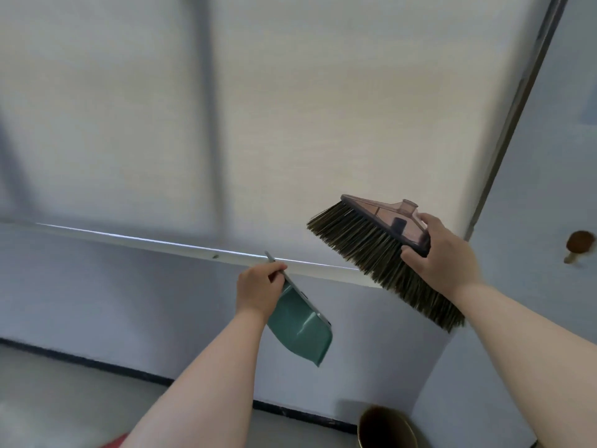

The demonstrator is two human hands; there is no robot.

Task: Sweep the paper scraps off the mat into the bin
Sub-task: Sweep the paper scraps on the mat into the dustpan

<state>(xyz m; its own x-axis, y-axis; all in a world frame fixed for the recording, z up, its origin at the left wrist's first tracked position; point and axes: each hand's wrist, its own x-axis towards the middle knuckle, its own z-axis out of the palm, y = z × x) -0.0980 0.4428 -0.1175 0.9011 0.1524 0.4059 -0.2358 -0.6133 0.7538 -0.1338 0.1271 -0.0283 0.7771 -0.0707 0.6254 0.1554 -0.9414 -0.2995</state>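
The left hand (256,294) has its fingers (274,273) curled tight round the thin grey handle of a teal plastic dustpan (298,328), which hangs tilted below and just right of them, mouth pointing down. The right hand (442,253) grips a handleless broom head with a smoky translucent plastic back and dark stiff bristles (384,250). Its fingers (426,219) wrap over the back's near end, the thumb lies against the bristle roots, and the bristles fan down to the left.

Both tools look light and rigid. The broom head's smooth plastic back could twist in a one-ended grip, so a hold nearer its middle socket would probably steady the strokes. The dustpan seems easy to steer by its handle, though its lip must lie flat to catch thin paper.

A round brass-coloured metal bin (384,428) stands on the floor well below the right fingers. No paper scraps show, and a red patch (114,442) far below the left fingers may be the mat's edge; I cannot tell.

Beyond both hands hangs a pale roller blind (290,108) with a white bottom rail (161,245) just behind the left fingers. A brown door knob (580,242) sits well to the right.
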